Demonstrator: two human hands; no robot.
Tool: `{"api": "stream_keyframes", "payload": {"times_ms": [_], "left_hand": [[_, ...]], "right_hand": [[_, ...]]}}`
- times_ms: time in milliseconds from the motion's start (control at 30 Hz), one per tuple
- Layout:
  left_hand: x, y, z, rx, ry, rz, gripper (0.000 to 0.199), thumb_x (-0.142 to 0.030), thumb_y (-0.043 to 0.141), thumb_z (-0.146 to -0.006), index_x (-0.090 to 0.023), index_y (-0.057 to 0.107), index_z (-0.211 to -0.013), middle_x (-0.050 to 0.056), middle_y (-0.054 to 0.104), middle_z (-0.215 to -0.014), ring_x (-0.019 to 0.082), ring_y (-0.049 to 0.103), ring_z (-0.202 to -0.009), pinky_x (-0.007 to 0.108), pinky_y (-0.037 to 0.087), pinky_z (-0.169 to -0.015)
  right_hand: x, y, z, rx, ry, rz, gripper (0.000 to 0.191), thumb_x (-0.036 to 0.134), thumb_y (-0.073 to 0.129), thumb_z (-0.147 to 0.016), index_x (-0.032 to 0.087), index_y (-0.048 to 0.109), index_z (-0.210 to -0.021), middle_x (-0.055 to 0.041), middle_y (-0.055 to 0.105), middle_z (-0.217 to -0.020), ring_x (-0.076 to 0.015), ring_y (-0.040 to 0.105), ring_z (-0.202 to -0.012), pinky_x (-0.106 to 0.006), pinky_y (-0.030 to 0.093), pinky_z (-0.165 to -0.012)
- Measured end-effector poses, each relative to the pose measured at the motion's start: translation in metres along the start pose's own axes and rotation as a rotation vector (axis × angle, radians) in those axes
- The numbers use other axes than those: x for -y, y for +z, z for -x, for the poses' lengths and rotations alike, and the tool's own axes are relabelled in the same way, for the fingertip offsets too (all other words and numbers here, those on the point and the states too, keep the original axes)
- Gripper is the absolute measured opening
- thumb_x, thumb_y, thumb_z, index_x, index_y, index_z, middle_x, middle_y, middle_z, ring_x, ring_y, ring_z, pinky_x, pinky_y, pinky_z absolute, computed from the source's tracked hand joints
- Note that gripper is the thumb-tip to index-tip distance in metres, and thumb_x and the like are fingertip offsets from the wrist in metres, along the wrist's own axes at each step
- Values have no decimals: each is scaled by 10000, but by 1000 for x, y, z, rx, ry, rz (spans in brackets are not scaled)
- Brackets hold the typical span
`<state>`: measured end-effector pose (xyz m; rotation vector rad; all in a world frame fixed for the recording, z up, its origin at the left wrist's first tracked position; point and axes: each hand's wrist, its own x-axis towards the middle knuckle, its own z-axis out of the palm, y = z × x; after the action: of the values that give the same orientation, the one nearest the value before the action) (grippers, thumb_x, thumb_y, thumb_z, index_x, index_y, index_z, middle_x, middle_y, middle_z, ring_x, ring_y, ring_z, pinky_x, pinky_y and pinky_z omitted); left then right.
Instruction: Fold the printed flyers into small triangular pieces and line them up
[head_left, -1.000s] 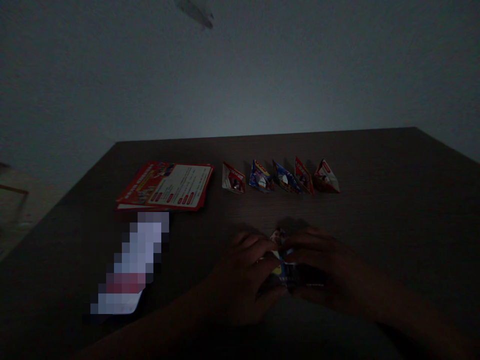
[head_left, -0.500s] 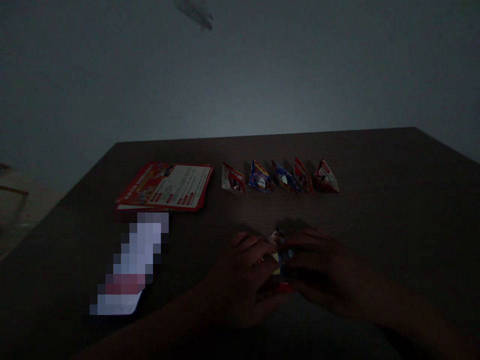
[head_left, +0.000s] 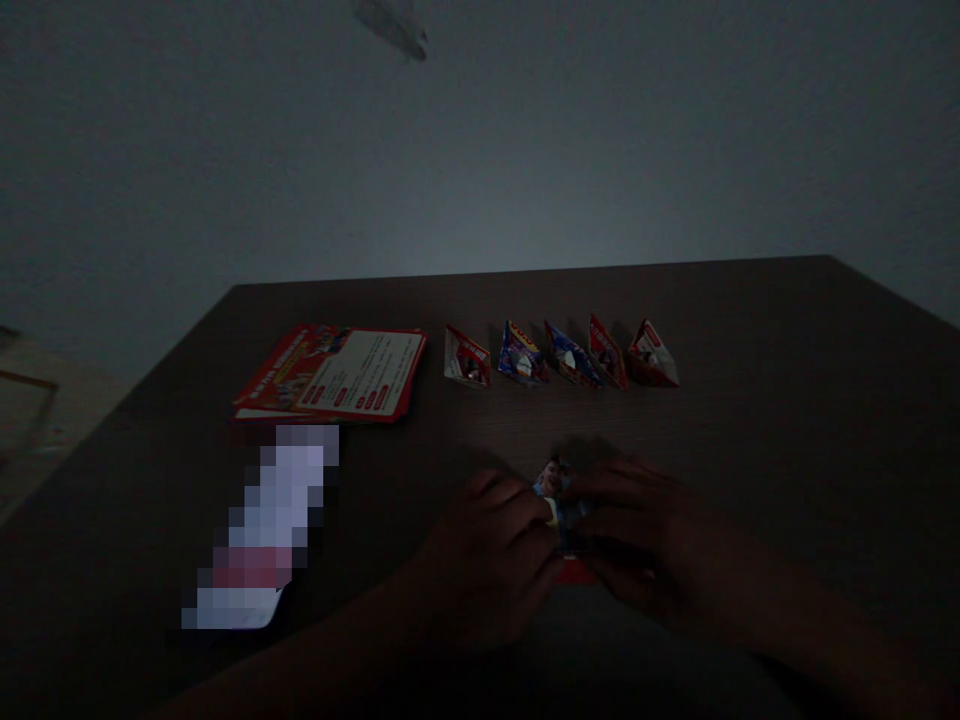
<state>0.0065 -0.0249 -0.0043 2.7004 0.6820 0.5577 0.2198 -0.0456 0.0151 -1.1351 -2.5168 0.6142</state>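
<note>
A small piece of printed paper [head_left: 551,476] with a red lower edge lies on the table between my two hands. My left hand [head_left: 495,550] is at its left side, fingers curled and pressed together against it. From the right, my right hand [head_left: 645,535] reaches over the paper with its fingers stretched out and resting on it. Part of the paper is hidden under the fingers. Beyond the hands stand several folded paper pieces in a row, among them a blue one [head_left: 523,355] and a red and white one [head_left: 466,358].
A stack of red printed sheets [head_left: 360,375] lies on the dark table [head_left: 712,290] at the left. Nearer me is a lit phone [head_left: 262,540], its screen blurred out. The wall [head_left: 525,150] rises behind the table.
My left hand's fingers have curled in more, and its thumb has drawn back from the paper's lower edge. More of the red edge shows.
</note>
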Motion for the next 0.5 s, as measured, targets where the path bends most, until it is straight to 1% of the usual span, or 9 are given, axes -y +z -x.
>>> {"api": "stream_keyframes", "payload": {"times_ms": [100,233,400,500], "left_hand": [[0,2,1,-10,-17,-10,144,-199,497,-885,-162,634,-911,65,640,-887,196,546,-851,360,410,-773],[0,3,3,4,-46,-25,167,-187,465,-898,-156,629,-888,66,619,-871,192,520,-831,350,400,-750],[2,3,3,20,-95,-20,150,-195,478,-890,-158,621,-867,59,595,-858,191,491,-819,340,392,-727],[2,5,1,24,-120,-13,158,-221,479,-887,-159,614,-834,62,582,-845,197,486,-818,342,387,-720]], "right_hand": [[0,1,-1,-18,-2,1,214,146,563,-832,248,663,-990,-47,642,-1152,-212,566,-1064,-400,418,-948],[2,1,-1,-10,-4,1,240,125,553,-832,245,662,-1009,-52,642,-1147,-208,564,-1059,-396,424,-947],[-1,6,2,-37,17,10,293,128,569,-828,255,651,-1079,-63,631,-1119,-223,561,-1053,-406,440,-925],[-2,9,3,-51,42,20,254,113,580,-807,248,674,-1001,-59,635,-1025,-228,571,-997,-398,455,-875]]}}
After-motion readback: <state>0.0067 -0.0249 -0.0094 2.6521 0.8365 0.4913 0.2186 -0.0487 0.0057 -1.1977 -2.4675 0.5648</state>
